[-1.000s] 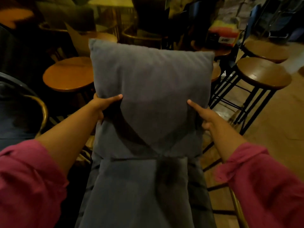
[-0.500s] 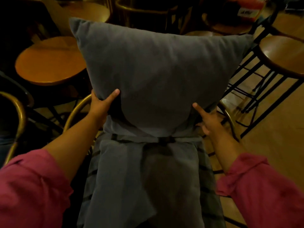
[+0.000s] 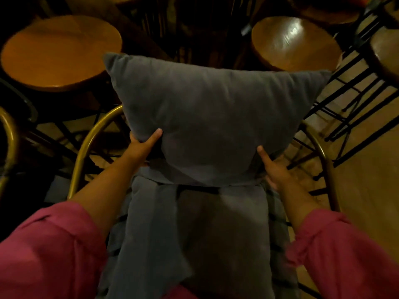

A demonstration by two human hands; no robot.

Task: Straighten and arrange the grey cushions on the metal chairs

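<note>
- You hold the grey cushion (image 3: 212, 117) upright between both hands, at the back of the metal chair (image 3: 90, 145), its lower edge meeting the seat pad (image 3: 218, 238) beneath.
- Its long axis runs side to side across your view; the top edge tilts, left corner higher than the right.
- Your left hand (image 3: 141, 147) clamps the lower left edge, thumb pressed on the front face, the other fingers hidden behind the fabric.
- Your right hand (image 3: 274, 169) mirrors it at the lower right, thumb on the front; whether the hidden fingers are curled or spread, you cannot tell.
- Both hands sit about equally near, so levelling likely means dropping the left side or lifting the right.
- The wooden stools (image 3: 295, 43) stand just behind.
- No brand, label or writing is readable.
</note>
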